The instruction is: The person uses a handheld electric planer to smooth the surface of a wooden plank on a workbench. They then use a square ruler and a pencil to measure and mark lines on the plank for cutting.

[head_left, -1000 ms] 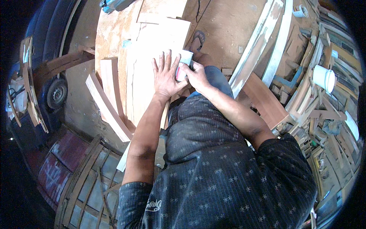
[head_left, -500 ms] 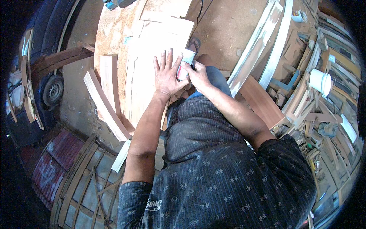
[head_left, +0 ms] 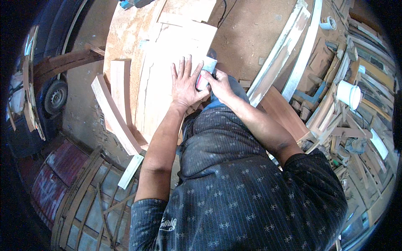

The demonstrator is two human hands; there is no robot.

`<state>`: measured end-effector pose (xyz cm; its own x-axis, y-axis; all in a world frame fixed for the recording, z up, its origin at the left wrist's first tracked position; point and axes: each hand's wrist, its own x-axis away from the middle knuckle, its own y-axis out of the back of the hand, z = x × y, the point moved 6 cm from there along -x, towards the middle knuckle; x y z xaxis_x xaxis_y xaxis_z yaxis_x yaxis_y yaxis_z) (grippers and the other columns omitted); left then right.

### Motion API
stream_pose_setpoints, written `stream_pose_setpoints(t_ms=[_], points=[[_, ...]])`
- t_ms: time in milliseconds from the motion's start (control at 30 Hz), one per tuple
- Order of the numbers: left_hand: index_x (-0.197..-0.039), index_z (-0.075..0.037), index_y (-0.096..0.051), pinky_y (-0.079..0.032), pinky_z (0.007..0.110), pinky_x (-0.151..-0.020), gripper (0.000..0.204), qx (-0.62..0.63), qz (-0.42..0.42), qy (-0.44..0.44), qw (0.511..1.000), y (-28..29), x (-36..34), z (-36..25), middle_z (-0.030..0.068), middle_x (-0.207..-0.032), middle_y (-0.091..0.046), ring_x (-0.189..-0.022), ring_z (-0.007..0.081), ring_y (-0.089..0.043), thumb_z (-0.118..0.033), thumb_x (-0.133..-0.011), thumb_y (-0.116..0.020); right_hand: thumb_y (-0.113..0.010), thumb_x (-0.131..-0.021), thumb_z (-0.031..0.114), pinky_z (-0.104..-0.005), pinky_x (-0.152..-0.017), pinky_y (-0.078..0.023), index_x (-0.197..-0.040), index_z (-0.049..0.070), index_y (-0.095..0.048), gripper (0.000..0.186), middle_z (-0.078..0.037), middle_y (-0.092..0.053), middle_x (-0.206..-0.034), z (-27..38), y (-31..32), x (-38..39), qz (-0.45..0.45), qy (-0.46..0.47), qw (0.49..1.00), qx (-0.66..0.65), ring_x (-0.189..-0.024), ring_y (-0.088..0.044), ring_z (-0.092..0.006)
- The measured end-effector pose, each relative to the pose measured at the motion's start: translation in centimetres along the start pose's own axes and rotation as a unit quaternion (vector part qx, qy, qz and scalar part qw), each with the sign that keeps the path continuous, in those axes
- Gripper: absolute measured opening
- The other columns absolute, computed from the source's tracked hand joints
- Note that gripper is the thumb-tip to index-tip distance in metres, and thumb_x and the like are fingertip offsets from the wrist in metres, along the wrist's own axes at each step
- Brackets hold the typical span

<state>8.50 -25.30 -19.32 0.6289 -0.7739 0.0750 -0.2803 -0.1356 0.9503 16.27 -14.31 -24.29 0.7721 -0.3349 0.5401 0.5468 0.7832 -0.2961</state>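
A pale wooden board [head_left: 180,42], brightly lit, lies on the work surface in front of me. My left hand [head_left: 184,85] rests flat on it with the fingers spread and the thumb reaching toward the board's right edge. At that edge my right hand [head_left: 220,86] pinches a small flat pad [head_left: 209,64], whitish-grey with a red strip along its side; its exact kind I cannot make out. The thumb of my right hand lies on top of the pad. My left thumb comes close to the pad's near end, and whether they touch is unclear.
Two timber pieces [head_left: 121,90] lean left of the board. Long planks [head_left: 281,50] lie to the right, beside a reddish-brown board [head_left: 282,111]. Farther right are a white bucket [head_left: 349,95] and piled scrap wood. A vehicle wheel [head_left: 55,97] shows at far left.
The pad and my right hand have shifted very slightly along the board's edge. My left hand keeps its flat pose, and the whole view has turned a little.
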Motion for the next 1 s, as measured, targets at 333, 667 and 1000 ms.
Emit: stream_pose_setpoints(t_ms=[333,667,1000], points=[[-0.158,-0.023,-0.045,-0.008,0.068,-0.124,0.095,0.016,0.007,0.008,1.000,0.3,-0.2,0.0,0.0249,-0.167,-0.028,-0.155,0.0474,-0.022,-0.072,-0.078,-0.061,-0.068,-0.103,0.018,-0.0286,-0.082,-0.054,-0.124,0.000,-0.066,0.028,-0.004,-0.071,-0.108,0.1,0.1,-0.1,0.017,-0.021,1.000,-0.015,-0.094,-0.065,-0.0098],[-0.156,-0.010,-0.045,-0.005,0.065,-0.126,0.081,0.068,-0.038,0.095,0.992,1.2,-0.3,1.3,0.0249,-0.164,-0.032,-0.154,0.0448,-0.025,-0.060,-0.093,-0.052,-0.069,-0.102,0.017,-0.0210,-0.052,-0.032,-0.108,0.008,-0.068,0.011,0.007,-0.057,-0.082,0.3,0.2,-0.5,-0.002,-0.072,0.997,-0.005,-0.064,-0.044,-0.0009],[-0.154,0.008,-0.036,-0.011,0.059,-0.127,0.092,0.082,-0.139,0.238,0.958,3.9,-2.5,7.1,0.0271,-0.162,-0.034,-0.154,0.0432,-0.025,-0.054,-0.091,-0.063,-0.072,-0.101,0.024,-0.0206,-0.054,-0.035,-0.110,0.006,-0.068,0.021,0.005,-0.059,-0.085,2.8,0.4,-0.8,0.032,-0.151,0.983,0.097,-0.067,-0.049,-0.0039]])
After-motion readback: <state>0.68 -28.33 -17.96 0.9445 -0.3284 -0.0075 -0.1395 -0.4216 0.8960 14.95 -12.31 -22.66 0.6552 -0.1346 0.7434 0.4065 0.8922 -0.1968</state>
